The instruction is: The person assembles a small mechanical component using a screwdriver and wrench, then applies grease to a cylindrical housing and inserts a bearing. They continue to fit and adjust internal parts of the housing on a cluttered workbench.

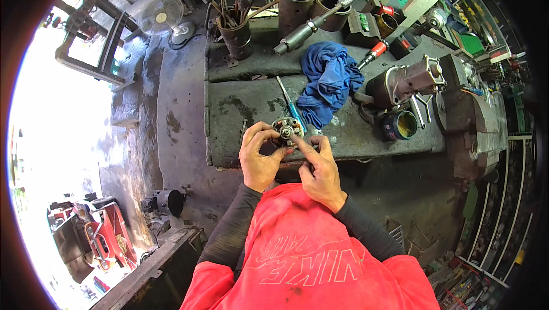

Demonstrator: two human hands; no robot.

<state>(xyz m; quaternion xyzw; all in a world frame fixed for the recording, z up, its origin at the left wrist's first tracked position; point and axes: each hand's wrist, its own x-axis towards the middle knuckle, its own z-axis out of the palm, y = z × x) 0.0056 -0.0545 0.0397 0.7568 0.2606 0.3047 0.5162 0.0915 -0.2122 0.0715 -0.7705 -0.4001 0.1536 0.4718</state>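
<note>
A small round metal motor part with a central shaft and copper-coloured windings sits between the fingertips of both hands, held just above the near edge of the grimy grey metal workbench. The left hand wraps its thumb and fingers around the part's left side and grips it. The right hand reaches in from below right, forefinger and thumb pinched at the part's lower right edge; whether they hold a separate small piece there cannot be told.

As a judgement, the work is in its middle: the part is out of any housing, bare and open, and is being handled at close range, with nothing yet fitted around it.

Counted outward from the fingers: one motor part; one thin screwdriver with a blue-green handle just beyond the fingertips; one crumpled blue cloth farther up and right; one stout grey power-tool body well to the right; three dark cylindrical metal pots along the far edge.
</note>
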